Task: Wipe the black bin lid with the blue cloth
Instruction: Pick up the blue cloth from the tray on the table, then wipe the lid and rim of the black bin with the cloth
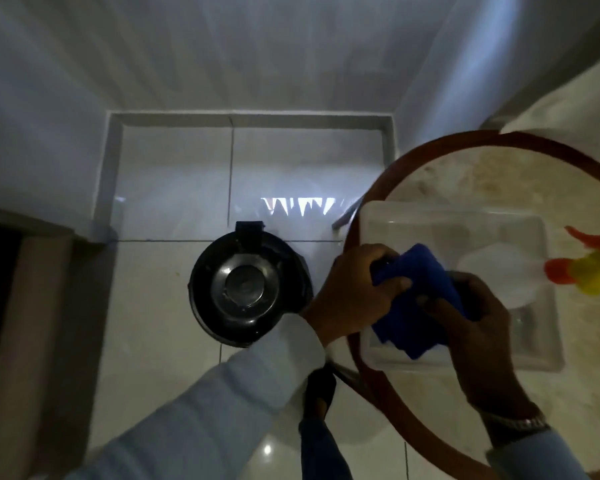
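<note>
Both my hands meet over the clear plastic tray [465, 230] on the round table. The blue cloth [416, 306] is bunched between them. My left hand [354, 292] grips from the left, its thumb on the cloth, and a dark edge shows at its fingertips. My right hand [471, 327] presses the cloth from the right. The dark thing [466, 289] wrapped in the cloth looks like the black bin lid and is mostly hidden. The black bin [250, 285] stands open on the floor to the left, its shiny inside showing.
The round table [395, 168] has a brown rim and a pale top. A yellow spray bottle [596, 271] with an orange trigger lies at the tray's right. White floor tiles surround the bin. My foot [321, 393] stands beside the table's edge. Walls close in at the back and left.
</note>
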